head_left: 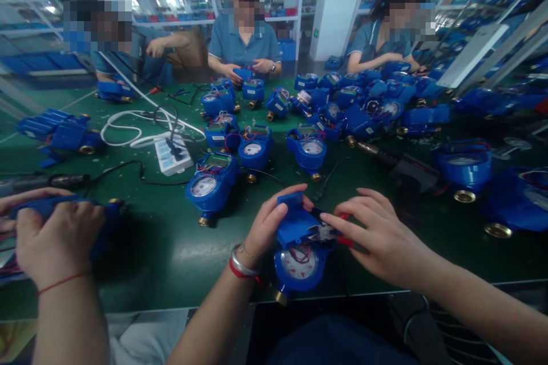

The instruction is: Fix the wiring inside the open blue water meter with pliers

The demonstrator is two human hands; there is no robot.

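A blue water meter [298,265] with a round white dial and brass fittings stands at the table's near edge. My left hand [274,214] is closed on its raised blue cover [293,219], thumb on the near face. Red and blue wires curl over the dial. In my right hand [377,234] are pliers with red-and-black handles [353,241]; their metal jaws [322,232] reach the right side of the cover. What lies between the jaws is too small to make out.
More blue meters [213,182] cover the green table [158,228]. A white power strip [173,155] with cables lies left of centre, a heat gun [398,165] at right. A co-worker's hands [60,234] work close on my left; several people sit opposite.
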